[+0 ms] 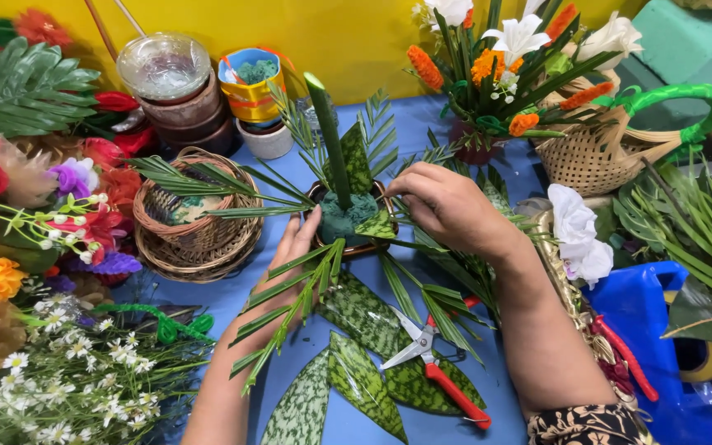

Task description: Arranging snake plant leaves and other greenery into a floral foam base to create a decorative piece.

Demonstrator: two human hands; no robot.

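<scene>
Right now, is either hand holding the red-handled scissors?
No: the red-handled scissors lie loose on the blue table, while the left hand and right hand are up at the small foam-filled basket.

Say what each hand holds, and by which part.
Left hand steadies the small basket of green foam by its left rim. Right hand touches its right rim; whether its fingers pinch a leaf cannot be told.

Foam block (pixel 346 221): green, matt, porous. Wicker baskets (pixel 199 235): woven, rough. Scissors (pixel 438 371): bright metal blades, glossy red plastic handles. Speckled leaves (pixel 356 375): smooth, waxy.
</scene>
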